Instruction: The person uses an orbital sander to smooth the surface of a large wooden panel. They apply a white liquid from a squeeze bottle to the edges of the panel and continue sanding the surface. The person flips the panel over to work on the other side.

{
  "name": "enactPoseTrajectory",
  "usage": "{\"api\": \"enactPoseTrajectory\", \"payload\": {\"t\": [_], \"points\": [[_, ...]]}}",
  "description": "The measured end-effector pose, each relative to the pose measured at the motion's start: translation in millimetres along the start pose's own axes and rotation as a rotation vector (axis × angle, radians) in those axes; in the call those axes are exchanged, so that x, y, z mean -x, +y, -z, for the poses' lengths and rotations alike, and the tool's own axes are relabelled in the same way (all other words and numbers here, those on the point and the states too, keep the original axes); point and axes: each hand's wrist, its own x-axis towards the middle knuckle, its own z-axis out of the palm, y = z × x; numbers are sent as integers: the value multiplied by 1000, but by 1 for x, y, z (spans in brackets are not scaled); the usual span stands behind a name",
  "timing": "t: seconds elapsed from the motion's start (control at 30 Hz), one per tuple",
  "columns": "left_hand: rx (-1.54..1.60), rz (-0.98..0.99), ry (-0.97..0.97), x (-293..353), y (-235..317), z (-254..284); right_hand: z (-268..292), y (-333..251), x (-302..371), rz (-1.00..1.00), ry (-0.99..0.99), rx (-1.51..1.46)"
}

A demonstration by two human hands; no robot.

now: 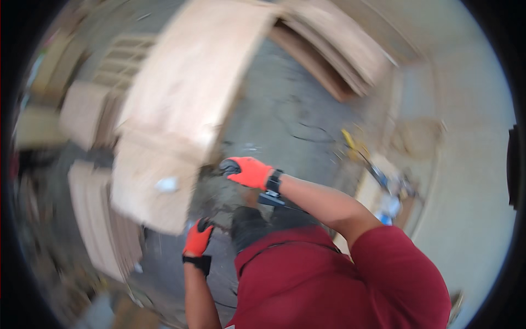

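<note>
My right hand [246, 171], in an orange glove with dark grey fingertips, is held in front of my body. Its fingers look curled in, and nothing shows in them. Just left of it is the edge of a long pale wooden sheet [189, 71], with a narrow gap between. My left hand [198, 239], gloved the same way, hangs lower, beside the near end of a shorter pale board [142, 203]. Motion blur smears its fingers. On that board lies a small white thing [167, 184], too blurred to name.
Stacked wooden sheets [101, 219] stand at the left, with another pile [85, 112] beyond. Curved panels [339, 46] lie at the far right. A dark cable [312, 139] crosses the grey floor [285, 109]. A yellow tool [349, 140] and assorted items sit near the right wall [466, 164].
</note>
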Motion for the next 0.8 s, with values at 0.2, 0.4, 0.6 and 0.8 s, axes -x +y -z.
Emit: {"api": "enactPoseTrajectory", "payload": {"t": [0.2,0.4,0.6,0.8], "points": [[-439,-315,-293,-36,-104,-15,81,126,177,-466,402,112],[-283,205,-299,-86,-110,-21,70,300,377,-1141,705,85],[-303,176,-298,-78,32,-62,34,432,525,-1636,1187,240],[-729,124,-366,-52,177,-147,-20,616,614,-1105,782,-69]]}}
